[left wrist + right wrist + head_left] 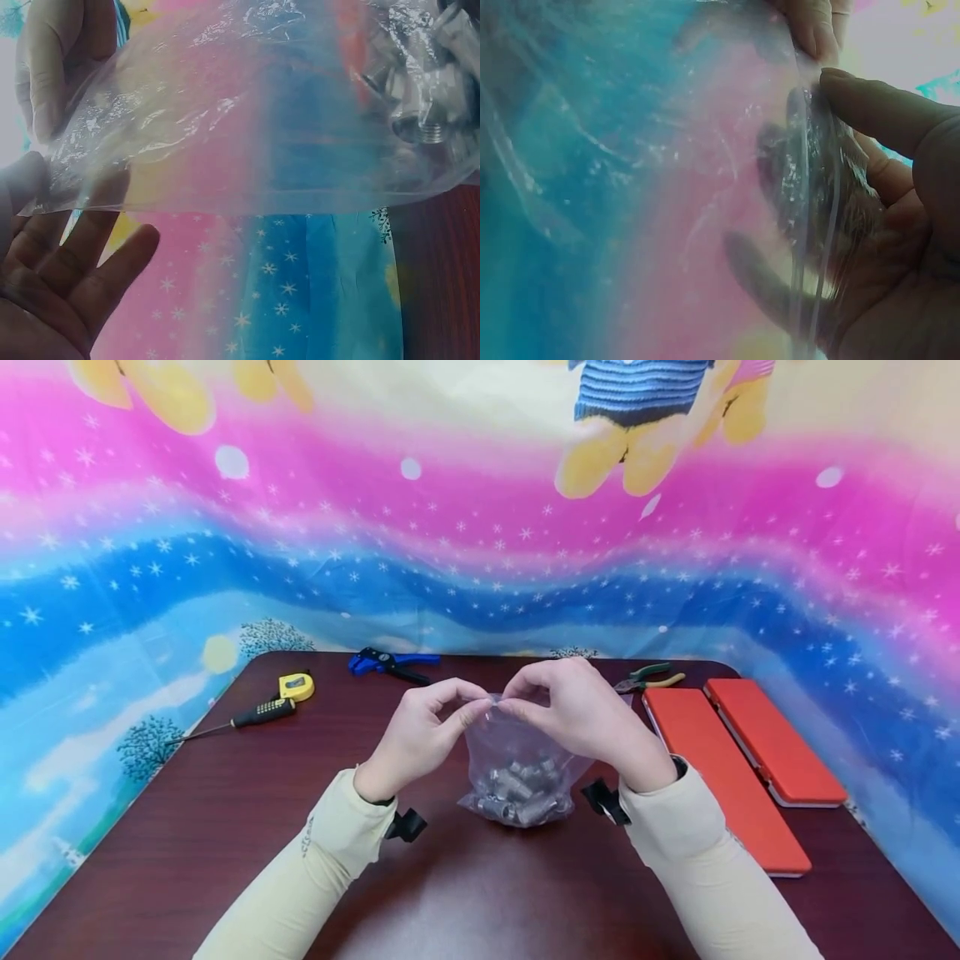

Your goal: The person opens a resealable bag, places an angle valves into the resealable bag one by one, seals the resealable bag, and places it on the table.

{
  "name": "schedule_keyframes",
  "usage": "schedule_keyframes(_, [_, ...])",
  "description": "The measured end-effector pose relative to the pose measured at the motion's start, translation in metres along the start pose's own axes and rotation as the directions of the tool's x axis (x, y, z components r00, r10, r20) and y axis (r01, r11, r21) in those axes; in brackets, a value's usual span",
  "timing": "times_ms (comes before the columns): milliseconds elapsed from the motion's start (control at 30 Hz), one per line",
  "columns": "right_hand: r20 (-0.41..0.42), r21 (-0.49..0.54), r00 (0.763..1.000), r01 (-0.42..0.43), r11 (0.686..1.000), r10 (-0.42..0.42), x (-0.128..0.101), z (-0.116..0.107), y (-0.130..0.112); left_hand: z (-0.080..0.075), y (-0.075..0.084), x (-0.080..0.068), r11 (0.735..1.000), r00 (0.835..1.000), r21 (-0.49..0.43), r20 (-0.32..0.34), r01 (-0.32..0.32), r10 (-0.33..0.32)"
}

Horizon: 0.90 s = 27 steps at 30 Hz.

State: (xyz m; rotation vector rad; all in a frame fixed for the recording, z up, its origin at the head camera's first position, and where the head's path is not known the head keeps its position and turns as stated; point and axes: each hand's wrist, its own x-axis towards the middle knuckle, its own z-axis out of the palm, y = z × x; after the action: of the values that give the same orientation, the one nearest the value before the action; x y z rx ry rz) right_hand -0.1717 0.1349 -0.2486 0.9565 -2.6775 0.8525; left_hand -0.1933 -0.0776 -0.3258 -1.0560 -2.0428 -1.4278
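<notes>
A clear plastic bag (517,760) stands on the dark brown table (225,827) at the middle, its bottom filled with several small grey metal parts (521,789). My left hand (427,727) pinches the bag's top edge from the left. My right hand (577,706) pinches the same edge from the right, fingertips close to the left hand's. In the left wrist view the bag (255,120) stretches across the frame with the metal parts (427,82) at upper right. The right wrist view shows the bag's sealed strip (810,225) held between my thumb and fingers.
Two red flat cases (720,768) (776,739) lie at the right. Green-handled pliers (648,677), a blue-handled tool (390,664), a yellow tape measure (296,687) and a black screwdriver (247,717) lie along the far edge. A colourful cloth backdrop (480,527) hangs behind.
</notes>
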Motion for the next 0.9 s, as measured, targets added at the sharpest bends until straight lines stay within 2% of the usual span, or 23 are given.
schedule_keyframes(167, [-0.008,-0.011,0.999,0.042,0.999,-0.042,-0.001,0.002,0.001,0.001,-0.002,-0.001,0.997,0.998,0.023,-0.012,-0.069,0.069])
schedule_keyframes(300, [-0.041,-0.059,0.993,0.110,0.992,-0.113,-0.001,0.004,0.002,0.002,-0.003,0.000,0.993,0.993,0.024,-0.022,-0.115,0.116])
schedule_keyframes(433, [-0.086,-0.149,0.975,0.189,0.971,-0.204,-0.002,0.007,0.004,0.004,-0.003,0.001,0.989,0.988,0.014,-0.038,-0.148,0.148])
schedule_keyframes(567, [-0.133,-0.239,0.954,0.231,0.943,-0.267,-0.007,0.007,0.009,0.006,-0.004,0.001,0.988,0.986,0.027,-0.057,-0.155,0.156])
schedule_keyframes(733, [-0.200,-0.243,0.942,0.217,0.945,-0.268,-0.021,0.002,0.020,0.004,-0.004,0.000,0.989,0.987,0.027,-0.066,-0.144,0.146])
schedule_keyframes(900, [-0.220,-0.222,0.937,0.224,0.949,-0.272,-0.029,0.001,0.024,0.002,-0.003,-0.001,0.983,0.982,0.028,-0.050,-0.179,0.181])
